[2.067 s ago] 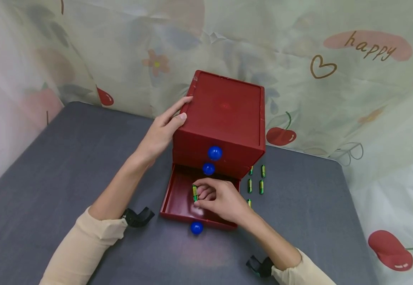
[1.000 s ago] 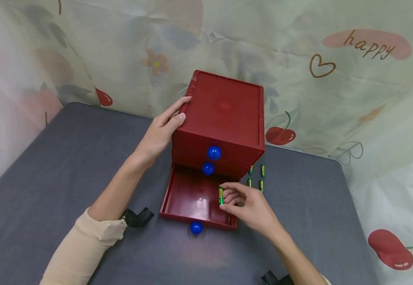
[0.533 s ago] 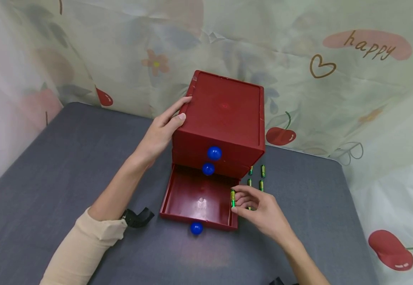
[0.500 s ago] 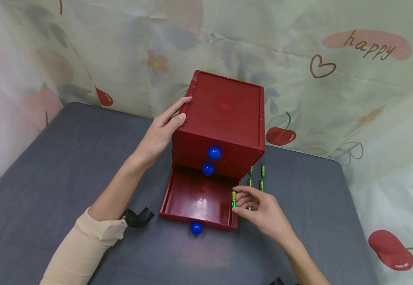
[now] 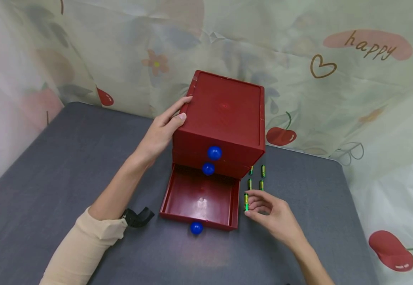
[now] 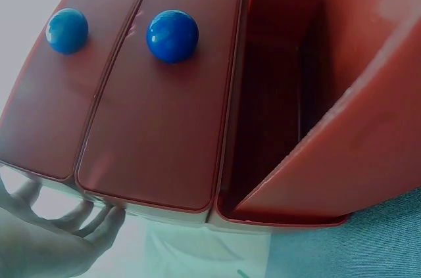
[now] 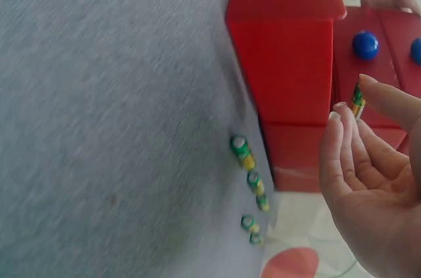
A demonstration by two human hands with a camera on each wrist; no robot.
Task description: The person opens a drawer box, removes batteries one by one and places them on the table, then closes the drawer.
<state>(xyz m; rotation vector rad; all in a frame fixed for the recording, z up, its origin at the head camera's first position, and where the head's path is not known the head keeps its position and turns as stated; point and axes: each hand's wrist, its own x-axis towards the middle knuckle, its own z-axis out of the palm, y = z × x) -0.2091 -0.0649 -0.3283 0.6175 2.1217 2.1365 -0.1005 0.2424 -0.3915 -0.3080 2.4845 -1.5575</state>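
My right hand (image 5: pixel 275 215) pinches a green and yellow battery (image 5: pixel 246 202) between thumb and fingertips, just right of the pulled-out bottom drawer (image 5: pixel 199 198). That drawer belongs to a dark red cabinet (image 5: pixel 224 113) with blue ball knobs (image 5: pixel 215 152); no battery shows on its visible floor. My left hand (image 5: pixel 156 136) rests on the cabinet's upper left edge, its fingers mostly straight. In the left wrist view, fingers (image 6: pixel 79 225) lie along the cabinet's side. The right wrist view shows the held battery (image 7: pixel 357 102) upright between fingertips, partly covered.
Several more green batteries (image 5: pixel 263 171) stand in rows on the grey table (image 5: pixel 299 198), right of the cabinet; some are partly hidden by it or by my right hand. A patterned curtain (image 5: pixel 121 59) hangs behind the table's back edge. A black strap (image 5: pixel 138 217) sits at my left forearm.
My right hand has moved right with the battery, from over the open drawer to beyond its right wall. The left hand, cabinet and drawer have stayed in place.
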